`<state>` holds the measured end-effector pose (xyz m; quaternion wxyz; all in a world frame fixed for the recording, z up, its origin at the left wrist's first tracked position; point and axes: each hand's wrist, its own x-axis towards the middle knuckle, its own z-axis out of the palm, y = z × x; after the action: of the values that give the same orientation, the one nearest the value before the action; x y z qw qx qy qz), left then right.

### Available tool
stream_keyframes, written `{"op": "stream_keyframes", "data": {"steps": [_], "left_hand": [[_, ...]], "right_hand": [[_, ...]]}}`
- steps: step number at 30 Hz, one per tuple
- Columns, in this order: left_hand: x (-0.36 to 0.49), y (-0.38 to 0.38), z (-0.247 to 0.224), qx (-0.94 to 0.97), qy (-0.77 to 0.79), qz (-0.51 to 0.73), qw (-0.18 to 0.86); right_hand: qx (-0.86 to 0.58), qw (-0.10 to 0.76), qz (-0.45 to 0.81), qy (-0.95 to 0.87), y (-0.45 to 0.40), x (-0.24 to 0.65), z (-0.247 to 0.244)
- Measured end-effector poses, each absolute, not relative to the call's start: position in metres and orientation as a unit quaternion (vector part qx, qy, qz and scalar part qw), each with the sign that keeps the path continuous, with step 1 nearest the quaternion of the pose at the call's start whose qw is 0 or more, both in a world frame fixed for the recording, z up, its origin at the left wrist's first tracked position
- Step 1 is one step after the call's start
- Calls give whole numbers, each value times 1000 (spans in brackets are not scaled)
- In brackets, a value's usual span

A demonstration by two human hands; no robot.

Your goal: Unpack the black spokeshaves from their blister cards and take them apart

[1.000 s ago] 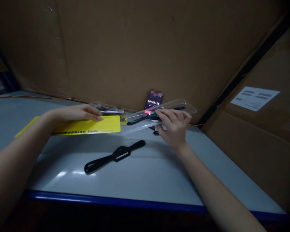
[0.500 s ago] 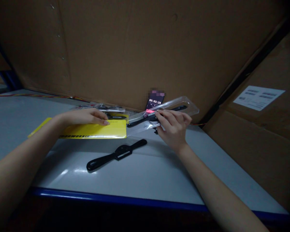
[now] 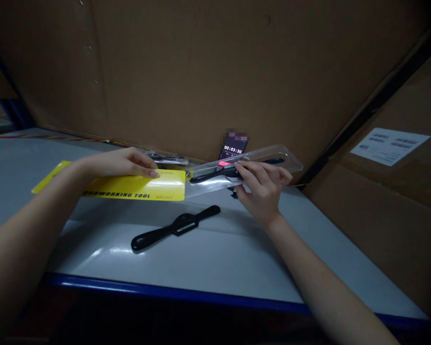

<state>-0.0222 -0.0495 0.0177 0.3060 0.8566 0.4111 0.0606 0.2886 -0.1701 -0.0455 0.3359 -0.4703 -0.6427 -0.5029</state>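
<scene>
My left hand is closed on a yellow backing card, thumb on top near its right part; the print on it reads "WOODWORKING TOOL". My right hand pinches a clear plastic blister shell, which tilts up to the right. A black two-handled spokeshave shows in or through the shell, its middle partly behind my fingers. The card's right end meets or overlaps the shell's left end. A second black spokeshave lies on the table below both hands.
A phone with a running timer leans against the cardboard wall. Several packaged items lie behind my left hand. Red and yellow wires run along the back. A blue edge borders the table front.
The yellow card has tilted so that more of its print shows, and its right end has shifted slightly left. The shell has moved slightly right with my right hand. The view has shifted a little.
</scene>
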Motion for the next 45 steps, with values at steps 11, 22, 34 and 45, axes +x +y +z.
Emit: {"op": "stream_keyframes", "data": {"steps": [11, 22, 34, 45], "left_hand": [[-23, -48, 14, 860, 421, 83, 277], [-16, -56, 6, 833, 437, 91, 327], [-1, -57, 2, 855, 384, 97, 334], [34, -80, -16, 856, 336, 186, 346]], "right_hand": [[-477, 340, -500, -638, -168, 294, -47], [-494, 345, -486, -634, -167, 295, -50], [-482, 354, -491, -634, -172, 277, -49], [-458, 309, -459, -696, -178, 245, -55]]}}
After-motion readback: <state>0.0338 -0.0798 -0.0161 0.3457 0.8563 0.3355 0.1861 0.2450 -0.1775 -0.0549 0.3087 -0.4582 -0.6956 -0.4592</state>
